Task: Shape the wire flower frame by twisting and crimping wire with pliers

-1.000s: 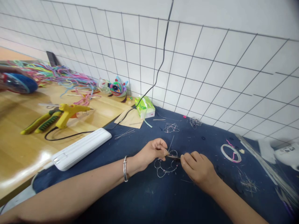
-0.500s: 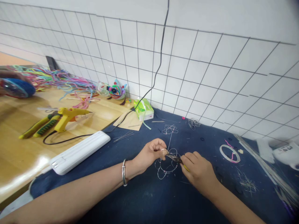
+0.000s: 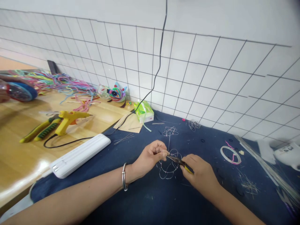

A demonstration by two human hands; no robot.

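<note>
My left hand [image 3: 153, 156] pinches a thin wire frame [image 3: 169, 172] bent into flower-like loops. In my right hand [image 3: 199, 172] are pliers [image 3: 180, 161] with dark jaws and yellow-and-black handles. The jaw tips meet the wire right at my left fingertips; my fingers hide the exact spot. A straight wire runs from there toward a second looped wire flower [image 3: 170, 131], which lies on the dark blue cloth [image 3: 145, 200] beyond my hands.
On the left are a white power strip [image 3: 81, 155], a yellow glue gun [image 3: 67, 120] and large pliers [image 3: 42, 130]. A tissue pack [image 3: 144, 112] sits by the wall grid. To the right lie a ring roll [image 3: 230, 155], wire scraps [image 3: 248, 185] and a wire bundle [image 3: 269, 168]. Another person's hand [image 3: 3, 92] holds something blue.
My right hand has shifted slightly and turned, so more of the pliers' handle shows. The wire loops have tilted a little. My left hand keeps its pinch.
</note>
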